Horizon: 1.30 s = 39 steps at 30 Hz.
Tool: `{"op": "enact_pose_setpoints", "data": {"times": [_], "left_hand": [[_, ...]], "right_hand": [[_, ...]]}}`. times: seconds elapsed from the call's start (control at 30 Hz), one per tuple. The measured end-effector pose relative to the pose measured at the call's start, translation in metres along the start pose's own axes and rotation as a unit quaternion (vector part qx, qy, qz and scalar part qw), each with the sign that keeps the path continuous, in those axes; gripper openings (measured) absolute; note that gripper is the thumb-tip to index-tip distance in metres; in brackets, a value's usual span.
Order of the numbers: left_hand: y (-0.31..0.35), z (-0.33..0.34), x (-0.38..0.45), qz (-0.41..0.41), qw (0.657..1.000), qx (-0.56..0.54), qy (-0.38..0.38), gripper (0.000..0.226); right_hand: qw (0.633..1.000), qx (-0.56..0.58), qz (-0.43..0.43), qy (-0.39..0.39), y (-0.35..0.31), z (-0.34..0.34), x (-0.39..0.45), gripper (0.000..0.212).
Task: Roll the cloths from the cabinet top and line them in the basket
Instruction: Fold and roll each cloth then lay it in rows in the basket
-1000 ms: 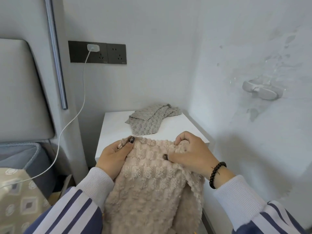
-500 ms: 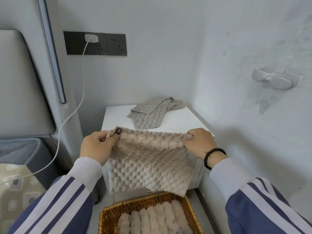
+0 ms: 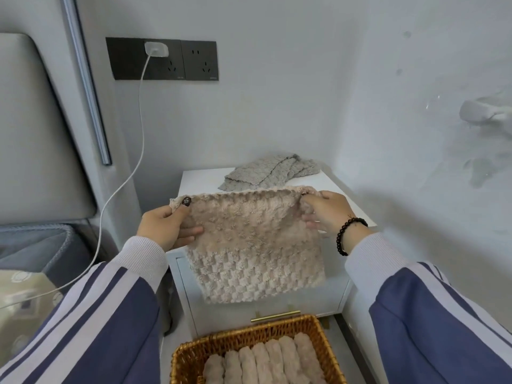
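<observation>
At 6 o'clock, a wicker basket (image 3: 257,335) holds rolled cloths (image 3: 264,361). Above it, left hand (image 3: 163,227) and right hand (image 3: 328,210) pinch the top corners of a hanging beige cloth (image 3: 249,245). Beyond, at 12 o'clock, a grey cloth (image 3: 270,173) waits on the cabinet top (image 3: 199,180). Uneven tension could skew the roll.

Left hand (image 3: 163,225), right hand (image 3: 327,210) raised apart, fingers pinching.
</observation>
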State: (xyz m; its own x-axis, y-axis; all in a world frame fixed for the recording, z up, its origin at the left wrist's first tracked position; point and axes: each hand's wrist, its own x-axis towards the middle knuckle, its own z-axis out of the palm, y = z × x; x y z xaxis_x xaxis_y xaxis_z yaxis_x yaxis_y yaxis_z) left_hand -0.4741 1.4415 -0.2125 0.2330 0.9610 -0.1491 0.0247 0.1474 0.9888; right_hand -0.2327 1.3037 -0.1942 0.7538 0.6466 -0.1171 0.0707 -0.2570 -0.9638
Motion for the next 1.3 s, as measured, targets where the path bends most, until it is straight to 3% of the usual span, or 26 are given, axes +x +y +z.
{"op": "enact_pose_setpoints", "data": {"times": [0.17,0.4,0.67,0.8,0.87,0.97,1.0,1.1,1.3], "left_hand": [[0.002,0.002,0.017,-0.002,0.999,-0.041,-0.019,0.022],[0.006,0.003,0.044,0.033,0.995,-0.036,-0.082,0.021],[0.006,0.022,0.069,0.057,0.984,-0.120,-0.115,0.027],[0.008,0.026,0.069,0.076,0.979,-0.152,-0.111,0.038],[0.012,0.025,0.067,0.103,0.981,-0.128,-0.099,0.030],[0.011,0.019,0.068,0.124,0.986,-0.072,-0.079,0.013],[0.009,0.016,0.068,0.123,0.988,-0.055,-0.069,0.016],[0.006,0.006,0.069,0.098,0.994,-0.026,-0.051,0.028],[0.020,-0.012,0.067,0.038,0.996,-0.008,-0.074,0.026]], "right_hand": [[0.992,0.127,-0.008,0.001,-0.010,0.010,0.013,0.017],[0.943,0.332,-0.003,0.001,-0.015,0.030,0.043,0.010],[0.886,0.464,0.022,0.000,0.001,0.023,0.078,0.031],[0.863,0.505,0.026,-0.003,0.003,0.026,0.085,0.070],[0.850,0.527,0.020,-0.001,0.000,0.026,0.085,0.063],[0.876,0.482,0.014,-0.008,-0.006,0.029,0.082,0.014],[0.892,0.452,0.022,-0.010,-0.006,0.029,0.080,0.007],[0.934,0.351,0.061,-0.033,-0.002,0.026,0.077,0.016],[0.962,0.234,0.110,-0.090,-0.001,0.004,0.060,0.012]]}}
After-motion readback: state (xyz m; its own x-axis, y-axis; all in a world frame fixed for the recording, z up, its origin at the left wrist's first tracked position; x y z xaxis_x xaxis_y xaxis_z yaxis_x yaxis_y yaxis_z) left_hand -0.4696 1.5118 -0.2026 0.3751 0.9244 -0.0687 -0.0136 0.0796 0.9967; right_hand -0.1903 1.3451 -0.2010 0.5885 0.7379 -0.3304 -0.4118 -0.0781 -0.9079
